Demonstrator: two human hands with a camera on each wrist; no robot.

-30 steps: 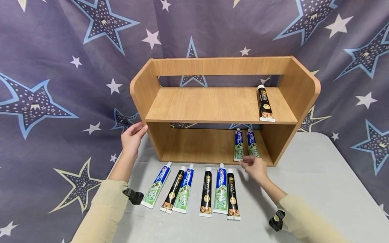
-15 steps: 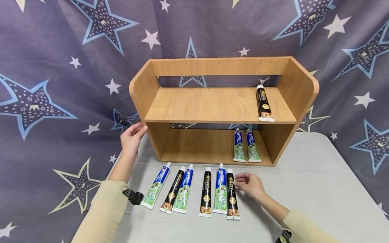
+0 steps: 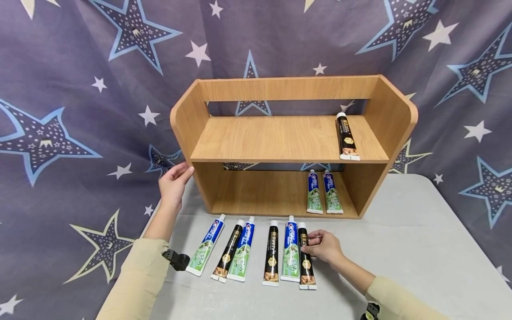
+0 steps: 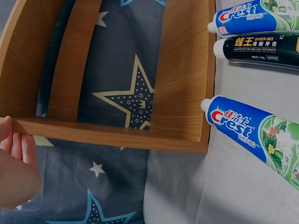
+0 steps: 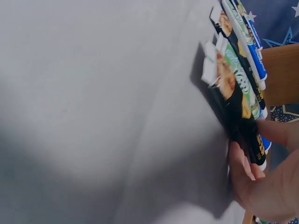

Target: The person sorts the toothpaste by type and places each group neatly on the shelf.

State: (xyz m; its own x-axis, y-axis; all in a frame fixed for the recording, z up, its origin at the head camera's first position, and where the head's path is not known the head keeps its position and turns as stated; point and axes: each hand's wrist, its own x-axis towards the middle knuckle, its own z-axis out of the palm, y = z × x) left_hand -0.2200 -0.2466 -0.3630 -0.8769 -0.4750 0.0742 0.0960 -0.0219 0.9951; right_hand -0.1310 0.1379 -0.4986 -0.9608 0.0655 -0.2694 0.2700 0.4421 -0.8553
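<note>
In the head view my right hand [image 3: 325,246] has the rightmost black toothpaste tube [image 3: 306,266] between thumb and fingers. The right wrist view shows the thumb on one side of this black tube [image 5: 226,88] and the fingers on the other, near its cap. My left hand [image 3: 174,184] grips the left side panel of a wooden two-tier shelf [image 3: 288,89] by its edge; in the left wrist view that hand [image 4: 18,168] is at the panel's edge. Directly left of the gripped tube lies a blue-and-green Crest toothpaste tube [image 3: 290,253].
More tubes lie in the front row: a black one [image 3: 272,253], a Crest tube [image 3: 242,253], another black tube [image 3: 228,253] and a slanted Crest tube [image 3: 206,246]. One black tube [image 3: 347,138] lies on the upper tier; two Crest tubes [image 3: 314,193] lie below. A starry curtain [image 3: 80,89] hangs behind.
My right hand has left the Crest tubes on the lower tier, come down towards the front row and taken hold of the rightmost black tube. The left hand has stayed at the panel.
</note>
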